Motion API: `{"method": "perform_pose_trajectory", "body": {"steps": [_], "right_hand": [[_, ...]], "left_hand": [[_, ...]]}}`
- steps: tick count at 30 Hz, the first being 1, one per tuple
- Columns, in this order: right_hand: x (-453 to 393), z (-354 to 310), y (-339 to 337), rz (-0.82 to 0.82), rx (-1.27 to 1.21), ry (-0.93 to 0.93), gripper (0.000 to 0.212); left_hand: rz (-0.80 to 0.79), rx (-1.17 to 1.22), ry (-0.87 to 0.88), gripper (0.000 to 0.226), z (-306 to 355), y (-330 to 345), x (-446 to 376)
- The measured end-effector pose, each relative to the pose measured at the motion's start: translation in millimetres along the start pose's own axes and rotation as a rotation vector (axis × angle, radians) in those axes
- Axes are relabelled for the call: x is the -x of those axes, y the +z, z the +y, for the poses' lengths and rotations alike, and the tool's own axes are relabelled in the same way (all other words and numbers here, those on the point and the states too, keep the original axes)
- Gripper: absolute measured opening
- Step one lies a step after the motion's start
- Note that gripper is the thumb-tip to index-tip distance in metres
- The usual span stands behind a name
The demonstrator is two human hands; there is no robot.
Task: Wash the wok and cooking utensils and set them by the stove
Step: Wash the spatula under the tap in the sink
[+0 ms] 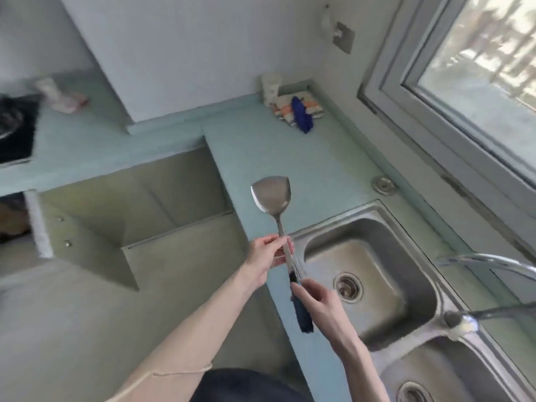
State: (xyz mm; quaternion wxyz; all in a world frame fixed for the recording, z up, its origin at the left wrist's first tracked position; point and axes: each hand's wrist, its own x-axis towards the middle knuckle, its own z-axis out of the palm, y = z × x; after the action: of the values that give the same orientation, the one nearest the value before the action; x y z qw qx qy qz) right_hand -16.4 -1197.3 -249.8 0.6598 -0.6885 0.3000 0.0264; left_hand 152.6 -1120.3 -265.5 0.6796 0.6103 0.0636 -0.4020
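Above the front edge of the pale blue-green surface (290, 152), just left of the stainless steel double sink (374, 227), a steel wok spatula with a dark blue handle (271, 195) hangs in the air, blade up toward twelve o'clock and handle down toward five. The left hand (265, 253) pinches the bare metal shaft between thumb and fingertips, and the right hand (314, 300) curls round the blue grip below it. At nine o'clock, on the far left arm of the surface, sits the corner of a black stove (16, 134) with a blurred dark pan on it. At one o'clock, by the wall, lie a striped folded cloth (311, 107) with a blue scrubber (301, 114) on top, beside a white cup (271, 85). A chrome tap (487, 264) curves in from three o'clock over the sink.
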Motion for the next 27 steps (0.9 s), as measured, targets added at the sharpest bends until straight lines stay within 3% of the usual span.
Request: {"method": "perform_pose_trajectory", "body": {"steps": [11,27], "right_hand": [[-47,-85,209,-0.346,0.193,-0.092,0.042],[-81,-151,538,-0.789,0.410,-0.083,0.030]], "left_hand": [[0.358,0.258,0.209,0.017,80,-231,60],[0.892,0.512,0.307,0.013,112,-561,152]]}}
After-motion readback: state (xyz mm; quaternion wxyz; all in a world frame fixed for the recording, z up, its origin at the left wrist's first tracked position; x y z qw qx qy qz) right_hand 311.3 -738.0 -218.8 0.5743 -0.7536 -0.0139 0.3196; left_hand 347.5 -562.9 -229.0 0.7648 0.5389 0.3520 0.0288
